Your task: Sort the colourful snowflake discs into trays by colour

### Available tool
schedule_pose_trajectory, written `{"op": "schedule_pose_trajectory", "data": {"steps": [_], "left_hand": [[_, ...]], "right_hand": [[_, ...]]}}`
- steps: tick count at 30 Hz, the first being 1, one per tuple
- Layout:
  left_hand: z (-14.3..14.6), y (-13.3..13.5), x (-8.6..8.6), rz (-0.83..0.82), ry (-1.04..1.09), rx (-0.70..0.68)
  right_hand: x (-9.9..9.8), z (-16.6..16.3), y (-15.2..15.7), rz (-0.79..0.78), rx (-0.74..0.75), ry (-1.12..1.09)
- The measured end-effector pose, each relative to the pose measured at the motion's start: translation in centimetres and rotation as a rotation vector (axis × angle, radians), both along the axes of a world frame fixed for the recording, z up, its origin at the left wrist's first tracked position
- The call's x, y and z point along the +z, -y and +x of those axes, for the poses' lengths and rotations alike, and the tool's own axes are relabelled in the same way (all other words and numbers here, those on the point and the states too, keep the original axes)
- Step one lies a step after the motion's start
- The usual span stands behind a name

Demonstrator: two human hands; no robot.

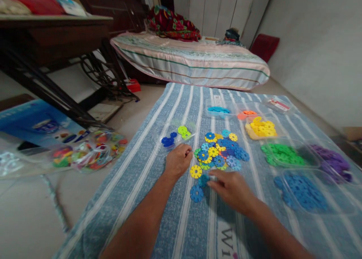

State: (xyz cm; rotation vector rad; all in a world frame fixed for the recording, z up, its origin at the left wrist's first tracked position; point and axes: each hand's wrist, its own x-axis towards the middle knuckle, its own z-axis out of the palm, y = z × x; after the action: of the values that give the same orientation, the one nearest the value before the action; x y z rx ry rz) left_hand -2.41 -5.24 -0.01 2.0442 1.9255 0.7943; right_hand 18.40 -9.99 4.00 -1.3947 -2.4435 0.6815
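Note:
My right hand (230, 186) pinches a dark teal notched plastic disc (203, 180) between thumb and finger, low over the cloth. Just below it lies a blue notched disc (197, 193), and a yellow notched disc (196, 171) is beside it. A mixed pile of notched discs (223, 153), mostly blue and yellow, spreads beyond my fingertips. My left hand (179, 160) is closed, left of the pile; whatever its curled fingers hold is hidden. In front of it stands a clear container (158, 132) with dark blue discs (169, 140) and lime discs (184, 132).
Clear tubs on the right hold yellow discs (263, 127), green discs (283, 155), purple discs (330, 163) and blue discs (302, 191). Farther back are light blue discs (218, 110) and orange discs (247, 114). A striped cloth (147, 149) covers the table. Filled plastic bags (90, 151) lie left.

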Motion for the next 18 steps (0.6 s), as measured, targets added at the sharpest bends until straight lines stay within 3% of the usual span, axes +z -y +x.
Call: {"op": "schedule_pose_trajectory", "data": {"steps": [3,9,18], "left_hand": [[0.0,0.0,0.0,-0.003,-0.009,0.005],[-0.1,0.0,0.2,-0.012,-0.02,-0.003],[-0.1,-0.1,0.3,-0.007,-0.021,-0.001]], "right_hand": [[-0.4,-2.6,2.2,-0.073,0.136,0.131],[0.3,-4.0,2.2,-0.051,0.168,0.33],[-1.2,-3.1,3.2,-0.036,0.043,0.109]]}}
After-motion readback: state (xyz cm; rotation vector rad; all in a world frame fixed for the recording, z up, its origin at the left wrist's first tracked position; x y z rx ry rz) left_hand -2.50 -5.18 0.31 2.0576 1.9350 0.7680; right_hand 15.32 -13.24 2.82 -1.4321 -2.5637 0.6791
